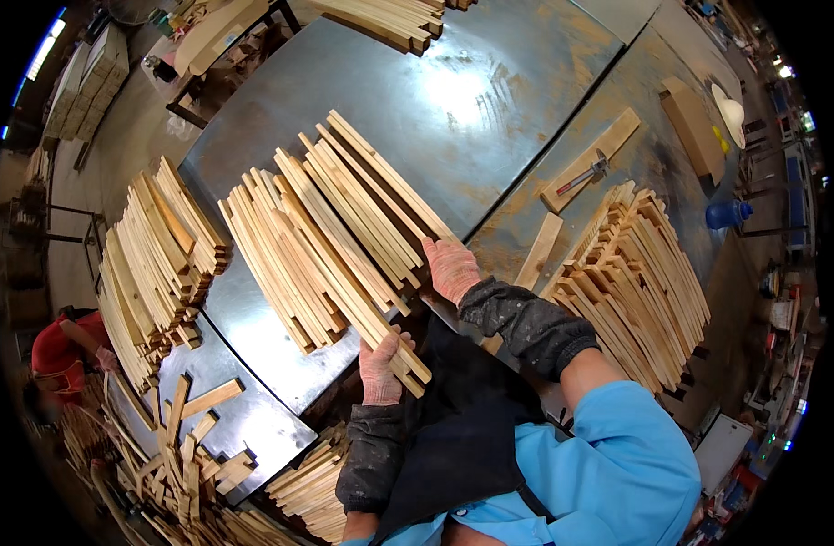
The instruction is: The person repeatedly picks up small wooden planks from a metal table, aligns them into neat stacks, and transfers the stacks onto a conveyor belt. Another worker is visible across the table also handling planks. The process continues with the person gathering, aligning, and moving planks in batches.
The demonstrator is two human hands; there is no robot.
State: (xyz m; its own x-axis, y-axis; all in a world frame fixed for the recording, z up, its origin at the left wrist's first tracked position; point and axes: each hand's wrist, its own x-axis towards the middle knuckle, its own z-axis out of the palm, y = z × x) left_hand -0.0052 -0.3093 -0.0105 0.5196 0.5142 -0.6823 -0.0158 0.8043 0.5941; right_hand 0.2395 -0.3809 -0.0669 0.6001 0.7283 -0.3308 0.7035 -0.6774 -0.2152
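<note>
Both my hands wear pinkish knit gloves. My left hand (380,369) is closed round the near end of a long wooden strip (358,308), which sticks out past the rest toward me. The fingers of my right hand (451,269) grip the near end of another long strip (389,182) at the right side of the row. Between them, a row of pale wooden strips (276,246) lies side by side on the metal table (362,86), their near ends uneven. My palms hide part of both gripped ends.
A stack of strips (166,246) stands to the left, with jumbled offcuts (194,446) nearer me. On the right is a large stack of strips (635,282), beyond it a board (591,159) bearing a caliper (582,175). A person in red (66,350) is at far left.
</note>
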